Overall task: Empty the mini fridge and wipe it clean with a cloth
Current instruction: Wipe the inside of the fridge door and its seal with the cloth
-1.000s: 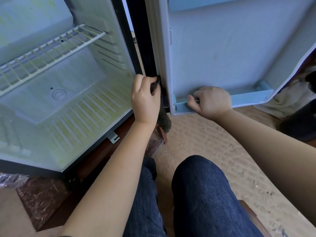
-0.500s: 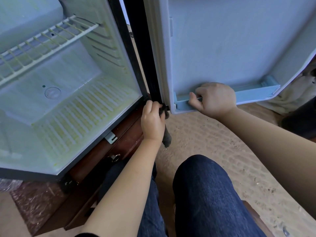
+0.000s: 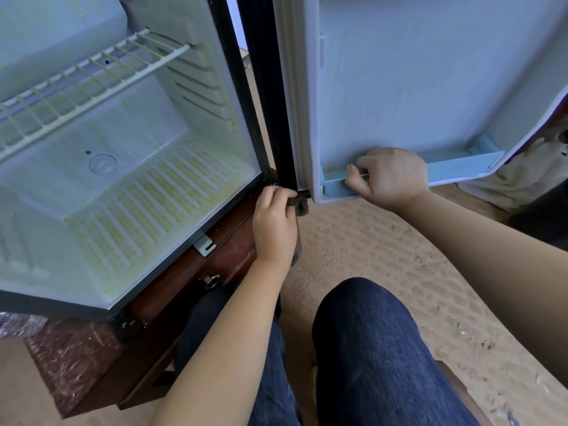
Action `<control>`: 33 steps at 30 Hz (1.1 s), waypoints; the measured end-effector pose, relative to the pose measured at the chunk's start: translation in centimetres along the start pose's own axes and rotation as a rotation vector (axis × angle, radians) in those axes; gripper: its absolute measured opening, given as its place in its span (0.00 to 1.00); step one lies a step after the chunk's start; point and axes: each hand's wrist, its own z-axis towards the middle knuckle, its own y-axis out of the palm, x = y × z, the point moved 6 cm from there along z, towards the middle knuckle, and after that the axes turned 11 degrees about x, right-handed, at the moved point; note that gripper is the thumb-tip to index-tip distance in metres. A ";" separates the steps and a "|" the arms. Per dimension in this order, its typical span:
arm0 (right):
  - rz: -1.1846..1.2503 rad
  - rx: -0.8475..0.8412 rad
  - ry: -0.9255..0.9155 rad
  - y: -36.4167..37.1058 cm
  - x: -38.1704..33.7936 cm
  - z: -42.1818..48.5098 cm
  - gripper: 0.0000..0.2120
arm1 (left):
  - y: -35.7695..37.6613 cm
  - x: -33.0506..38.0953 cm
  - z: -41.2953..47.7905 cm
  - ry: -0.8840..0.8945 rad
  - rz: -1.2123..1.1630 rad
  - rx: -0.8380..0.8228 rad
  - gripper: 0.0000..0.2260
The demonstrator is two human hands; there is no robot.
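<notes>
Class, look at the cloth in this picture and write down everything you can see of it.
The cloth is small, dark grey-brown and bunched up, soft-looking. Most of it is hidden inside the left hand, which grips it; only a crumpled end sticks out past the fingers. It is pressed at the bottom of the black door seal, beside the lower hinge corner of the open fridge door, above the sandy floor.

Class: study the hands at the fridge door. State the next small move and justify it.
Probably slide the cloth back up the dark hinge-side strip: the left hand presses it at the strip's bottom, while the right hand steadies the door shelf.
</notes>
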 end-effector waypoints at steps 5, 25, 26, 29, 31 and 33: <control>-0.020 -0.012 0.006 0.2 0.0 -0.1 0.24 | 0.7 -0.9 0.6 -0.161 -0.049 0.073 0.11; -0.013 -0.076 -0.030 0.7 0.6 0.5 0.28 | 1.0 -0.9 1.2 -0.053 -0.021 -0.076 0.07; -0.013 -0.075 -0.038 0.7 0.7 0.6 0.28 | 1.3 -1.2 1.2 -0.077 -0.021 -0.071 0.06; -0.001 -0.068 -0.062 0.9 0.9 1.0 0.25 | 2.0 -1.3 1.2 -0.137 -0.025 -0.038 0.06; 0.010 -0.077 -0.077 1.2 1.2 1.4 0.24 | 2.3 -1.3 1.3 -0.141 -0.019 -0.026 0.06; 0.023 -0.082 -0.097 1.5 1.8 2.0 0.23 | 2.4 -1.3 1.4 -0.140 -0.017 -0.019 0.07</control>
